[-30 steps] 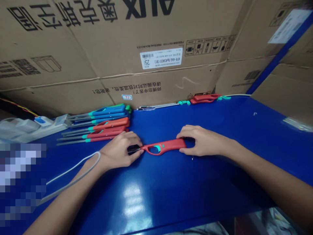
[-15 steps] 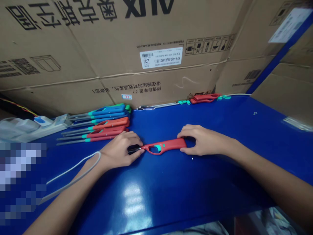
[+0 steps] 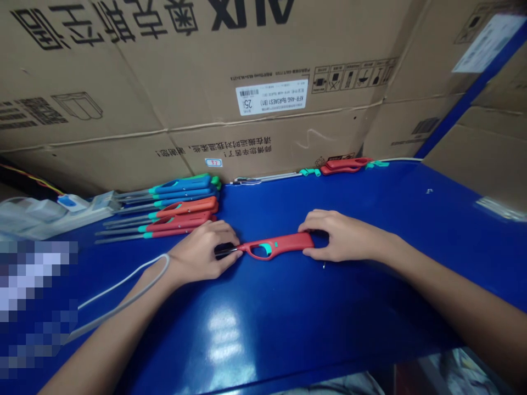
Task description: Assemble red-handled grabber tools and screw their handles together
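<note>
A red long-reach lighter (image 3: 291, 243) with a green trigger lies lengthwise on the blue table (image 3: 313, 307). My left hand (image 3: 208, 249) pinches it where the metal tube meets the red body; part of the tube shows beneath my palm. The butt end of the handle sits between the thumb and fingers of my right hand (image 3: 333, 236). Just left of my left hand are several more long-reach lighters (image 3: 181, 206) in blue, orange and red, lying side by side with their tubes to the left.
A large cardboard box (image 3: 185, 82) walls off the back. Along its foot lie red lighter parts (image 3: 346, 165) and thin metal tubes (image 3: 275, 177). A white power strip (image 3: 78, 211) stands at the left; a white cable (image 3: 135, 299) loops over my left forearm.
</note>
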`<action>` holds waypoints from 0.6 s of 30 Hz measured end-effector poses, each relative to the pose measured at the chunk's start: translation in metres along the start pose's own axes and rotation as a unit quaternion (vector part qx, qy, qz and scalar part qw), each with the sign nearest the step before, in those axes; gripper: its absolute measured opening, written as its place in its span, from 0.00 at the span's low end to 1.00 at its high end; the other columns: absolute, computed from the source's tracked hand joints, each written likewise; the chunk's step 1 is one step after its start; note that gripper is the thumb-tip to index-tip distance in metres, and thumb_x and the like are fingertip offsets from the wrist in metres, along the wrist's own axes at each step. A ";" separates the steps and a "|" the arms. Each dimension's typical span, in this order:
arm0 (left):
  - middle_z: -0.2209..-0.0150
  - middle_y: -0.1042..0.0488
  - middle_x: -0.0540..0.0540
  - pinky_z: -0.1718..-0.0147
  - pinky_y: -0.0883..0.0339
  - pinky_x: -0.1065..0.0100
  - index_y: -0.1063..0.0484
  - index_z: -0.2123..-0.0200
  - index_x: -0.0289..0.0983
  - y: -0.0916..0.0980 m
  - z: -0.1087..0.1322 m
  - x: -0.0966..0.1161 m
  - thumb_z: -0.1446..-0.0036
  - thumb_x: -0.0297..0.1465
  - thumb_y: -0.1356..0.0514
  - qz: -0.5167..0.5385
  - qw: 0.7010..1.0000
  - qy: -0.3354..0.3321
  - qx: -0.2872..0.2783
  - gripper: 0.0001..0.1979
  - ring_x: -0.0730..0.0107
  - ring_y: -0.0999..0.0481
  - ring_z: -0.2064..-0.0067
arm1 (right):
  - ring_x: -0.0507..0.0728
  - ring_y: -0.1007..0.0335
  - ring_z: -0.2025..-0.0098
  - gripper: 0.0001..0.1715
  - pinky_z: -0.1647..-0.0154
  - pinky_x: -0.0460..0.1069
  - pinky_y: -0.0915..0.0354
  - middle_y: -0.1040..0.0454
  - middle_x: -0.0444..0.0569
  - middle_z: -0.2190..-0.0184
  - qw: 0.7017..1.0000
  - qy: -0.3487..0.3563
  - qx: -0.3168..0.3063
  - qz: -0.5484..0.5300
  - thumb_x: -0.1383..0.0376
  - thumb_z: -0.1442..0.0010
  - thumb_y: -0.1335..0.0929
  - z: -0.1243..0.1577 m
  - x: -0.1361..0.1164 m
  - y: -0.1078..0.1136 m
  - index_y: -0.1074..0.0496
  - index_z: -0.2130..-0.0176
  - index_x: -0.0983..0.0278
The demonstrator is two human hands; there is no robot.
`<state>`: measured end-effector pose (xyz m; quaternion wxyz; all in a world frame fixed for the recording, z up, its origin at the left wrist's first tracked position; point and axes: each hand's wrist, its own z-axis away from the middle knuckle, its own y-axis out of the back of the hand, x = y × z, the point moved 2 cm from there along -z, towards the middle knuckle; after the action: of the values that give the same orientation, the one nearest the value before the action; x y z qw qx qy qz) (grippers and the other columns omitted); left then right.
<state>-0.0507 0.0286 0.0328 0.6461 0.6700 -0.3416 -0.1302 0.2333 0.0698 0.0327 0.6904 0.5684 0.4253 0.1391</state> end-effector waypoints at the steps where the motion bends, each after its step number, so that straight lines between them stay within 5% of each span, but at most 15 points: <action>1: 0.64 0.23 0.44 0.61 0.32 0.64 0.23 0.66 0.36 0.000 0.000 0.000 0.40 0.33 0.43 0.000 1.000 0.000 0.001 0.10 0.64 0.25 0.62 | 0.58 0.31 0.57 0.21 0.56 0.52 0.36 0.27 0.51 0.58 1.000 0.000 0.000 0.000 0.55 0.44 0.30 0.000 0.000 0.000 0.26 0.54 0.64; 18: 0.65 0.23 0.44 0.62 0.32 0.65 0.23 0.63 0.36 0.004 -0.001 0.004 0.39 0.30 0.45 0.022 1.000 -0.015 0.002 0.10 0.64 0.25 0.62 | 0.59 0.30 0.57 0.21 0.57 0.52 0.35 0.27 0.51 0.58 1.000 0.005 0.005 -0.002 0.56 0.45 0.29 0.000 -0.001 0.000 0.25 0.54 0.64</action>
<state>-0.0484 0.0275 0.0375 0.6423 0.6617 -0.3662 -0.1248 0.2327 0.0693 0.0327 0.6855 0.5704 0.4309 0.1380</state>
